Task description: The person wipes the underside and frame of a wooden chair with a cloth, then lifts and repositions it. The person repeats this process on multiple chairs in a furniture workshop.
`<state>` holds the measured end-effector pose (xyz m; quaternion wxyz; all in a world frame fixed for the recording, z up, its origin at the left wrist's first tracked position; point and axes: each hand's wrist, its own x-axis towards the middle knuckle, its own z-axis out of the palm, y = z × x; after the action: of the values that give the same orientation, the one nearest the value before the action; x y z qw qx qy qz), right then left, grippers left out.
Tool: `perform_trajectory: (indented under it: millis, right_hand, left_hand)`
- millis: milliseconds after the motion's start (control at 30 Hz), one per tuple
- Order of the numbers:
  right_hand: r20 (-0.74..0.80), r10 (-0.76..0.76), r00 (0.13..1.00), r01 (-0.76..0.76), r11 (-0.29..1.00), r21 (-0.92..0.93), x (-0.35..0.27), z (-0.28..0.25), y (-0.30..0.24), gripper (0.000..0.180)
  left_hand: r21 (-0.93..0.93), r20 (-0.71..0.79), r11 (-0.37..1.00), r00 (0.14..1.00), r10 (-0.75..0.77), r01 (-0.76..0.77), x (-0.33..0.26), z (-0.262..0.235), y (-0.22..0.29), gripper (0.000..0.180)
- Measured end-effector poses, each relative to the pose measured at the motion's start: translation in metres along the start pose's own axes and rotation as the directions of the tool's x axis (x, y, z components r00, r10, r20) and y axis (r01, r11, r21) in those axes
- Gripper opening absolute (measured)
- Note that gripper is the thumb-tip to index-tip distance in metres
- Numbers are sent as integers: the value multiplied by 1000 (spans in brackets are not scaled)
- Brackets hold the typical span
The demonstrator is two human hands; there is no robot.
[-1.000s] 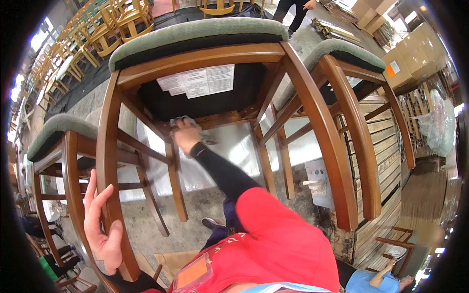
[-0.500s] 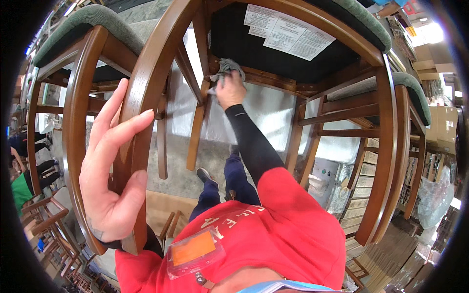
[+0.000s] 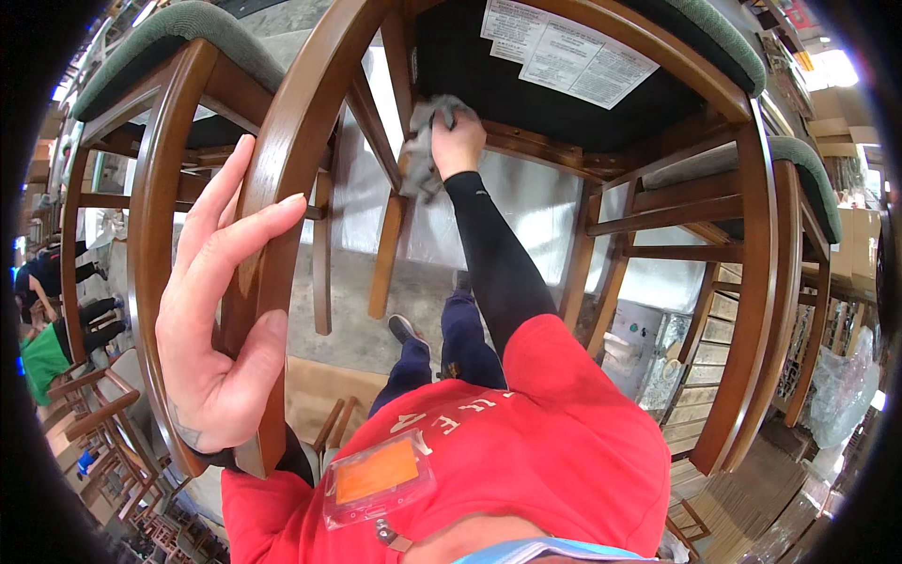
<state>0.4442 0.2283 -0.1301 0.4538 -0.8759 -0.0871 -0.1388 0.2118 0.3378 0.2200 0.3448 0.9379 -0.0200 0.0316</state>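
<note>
A brown wooden chair is turned so that its black underside, with white printed labels, faces me. My left hand rests against a near leg of it. Its fingers are stretched out and apart, the thumb lying over the wood, not wrapped round it. My right hand reaches in under the seat, closed on a grey cloth. The cloth is pressed at the corner where a far leg meets the seat frame, and part of it hangs down beside that leg.
Similar chairs with grey-green seats stand close by, one at the left and one at the right. Cardboard boxes and clear plastic wrap are at the far right. A person in green is at the far left.
My right hand has shifted slightly and turned, and more of the grey cloth now hangs down along the far leg. My left hand keeps its place on the near leg.
</note>
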Motion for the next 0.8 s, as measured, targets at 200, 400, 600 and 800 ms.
perform_trajectory:
  millis: [200,400,600,800]
  right_hand:
    - [109,-103,989,117,984,-138,-7,11,-3,33]
    - [395,-63,916,165,959,-231,9,-22,-16,29]
    - [386,-32,922,148,951,-273,-25,-22,15,36]
    - [159,-446,881,463,882,-87,-19,-37,2,29]
  left_hand:
    - [-72,-2,997,1000,23,-23,-3,-2,-5,71]
    - [-109,-67,994,998,-17,10,-4,4,-3,70]
    - [-63,-48,998,999,15,-18,-2,3,-4,69]
    - [-103,-57,995,998,7,-13,-4,2,-5,69]
